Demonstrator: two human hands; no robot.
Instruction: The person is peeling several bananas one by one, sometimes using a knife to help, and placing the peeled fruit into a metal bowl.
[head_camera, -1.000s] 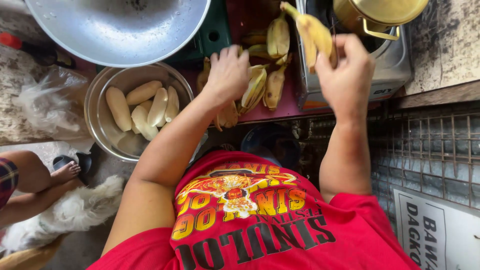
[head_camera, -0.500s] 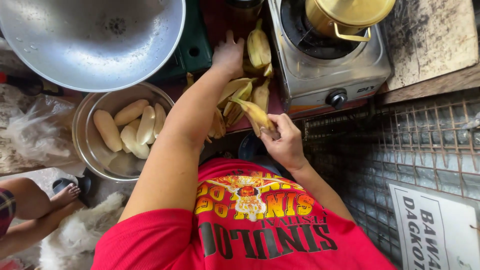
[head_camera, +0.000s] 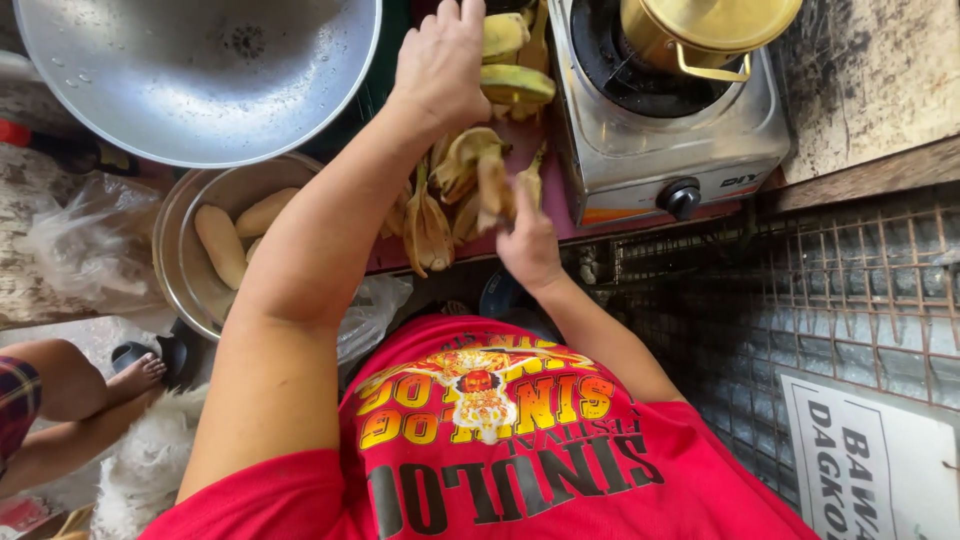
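My left hand (head_camera: 442, 62) reaches far forward and rests on the yellow-green unpeeled bananas (head_camera: 515, 84) beside the stove; whether it grips one I cannot tell. My right hand (head_camera: 528, 240) is low at the counter's front edge, shut on a strip of banana peel (head_camera: 494, 186), right above the heap of browned peels (head_camera: 432, 222). Peeled pale bananas (head_camera: 220, 243) lie in a metal bowl (head_camera: 172, 262) to the left, partly hidden by my left forearm.
A large steel wok (head_camera: 200, 70) sits at the top left. A single-burner gas stove (head_camera: 665, 150) carries a brass pot (head_camera: 705, 30). A plastic bag (head_camera: 80, 250) lies far left. Another person's leg and foot (head_camera: 90, 385) are at the lower left. Wire mesh (head_camera: 830, 290) fills the right.
My right hand came down from the stove with a peel to the peel heap. My left hand stretched further forward onto the unpeeled bananas.
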